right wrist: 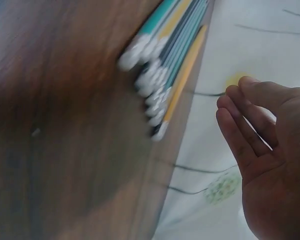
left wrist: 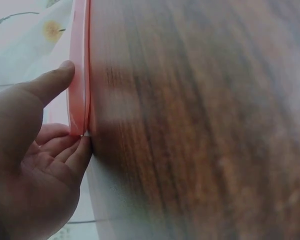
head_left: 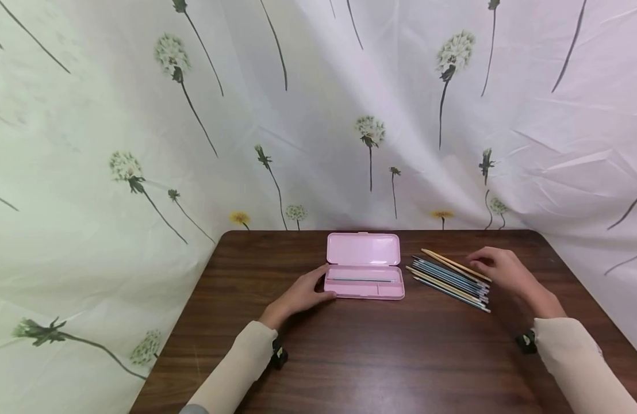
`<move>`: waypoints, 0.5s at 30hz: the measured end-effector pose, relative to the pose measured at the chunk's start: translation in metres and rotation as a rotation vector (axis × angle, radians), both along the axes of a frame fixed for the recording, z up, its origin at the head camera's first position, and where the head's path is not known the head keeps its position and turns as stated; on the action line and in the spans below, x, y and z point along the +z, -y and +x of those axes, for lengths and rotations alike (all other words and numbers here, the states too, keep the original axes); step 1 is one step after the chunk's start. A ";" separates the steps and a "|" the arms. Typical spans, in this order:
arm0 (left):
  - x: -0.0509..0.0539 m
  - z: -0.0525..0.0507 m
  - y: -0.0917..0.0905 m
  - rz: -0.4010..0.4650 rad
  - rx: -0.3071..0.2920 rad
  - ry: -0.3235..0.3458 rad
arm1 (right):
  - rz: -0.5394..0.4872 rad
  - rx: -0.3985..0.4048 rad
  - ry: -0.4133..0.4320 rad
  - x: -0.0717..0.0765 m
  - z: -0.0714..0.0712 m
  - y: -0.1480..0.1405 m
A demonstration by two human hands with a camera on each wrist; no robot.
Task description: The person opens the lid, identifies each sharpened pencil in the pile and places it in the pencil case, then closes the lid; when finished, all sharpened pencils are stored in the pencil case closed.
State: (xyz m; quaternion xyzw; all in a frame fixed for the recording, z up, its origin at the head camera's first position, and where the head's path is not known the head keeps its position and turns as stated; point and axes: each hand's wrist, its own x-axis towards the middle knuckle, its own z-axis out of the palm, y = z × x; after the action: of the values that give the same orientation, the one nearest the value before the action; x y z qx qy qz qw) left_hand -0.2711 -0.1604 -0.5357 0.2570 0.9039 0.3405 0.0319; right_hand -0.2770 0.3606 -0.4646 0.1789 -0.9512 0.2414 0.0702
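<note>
A pink pencil case (head_left: 357, 292) lies on the table with its lid (head_left: 363, 249) folded back. One bluish pencil (head_left: 362, 280) lies lengthwise in its long compartment. My left hand (head_left: 302, 292) holds the case by its left end, thumb at the front corner and fingers farther back. In the left wrist view, thumb and fingertips touch the case's pink side (left wrist: 78, 100). Right of the case lies a bundle of pencils (head_left: 448, 277), blue and yellow, white ends towards the right. Over their right end hovers my right hand (head_left: 507, 271), fingers bent loosely, nothing between them (right wrist: 270, 140).
The dark wooden table (head_left: 370, 356) carries the case and pencils. Behind it hangs a white cloth (head_left: 318, 115) printed with dandelions, reaching down to the table's back edge. A dark strapped device (head_left: 279, 353) sits at each wrist.
</note>
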 end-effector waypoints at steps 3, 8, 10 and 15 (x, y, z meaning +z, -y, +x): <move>0.006 0.000 0.000 0.018 -0.008 0.019 | -0.003 -0.009 0.023 -0.004 0.002 -0.007; 0.017 0.007 -0.001 0.043 -0.005 0.070 | -0.007 -0.016 0.028 -0.013 0.004 -0.016; 0.014 0.007 0.000 0.049 -0.005 0.068 | -0.010 -0.027 0.018 -0.017 0.005 -0.019; 0.004 0.001 0.003 0.036 -0.008 0.042 | -0.010 -0.054 0.027 -0.027 0.006 -0.024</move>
State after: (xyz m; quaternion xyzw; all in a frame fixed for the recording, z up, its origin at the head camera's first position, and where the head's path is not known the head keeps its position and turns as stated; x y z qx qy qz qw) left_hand -0.2702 -0.1633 -0.5315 0.2541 0.8956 0.3621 0.0475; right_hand -0.2711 0.3844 -0.4917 0.1496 -0.9554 0.2464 0.0647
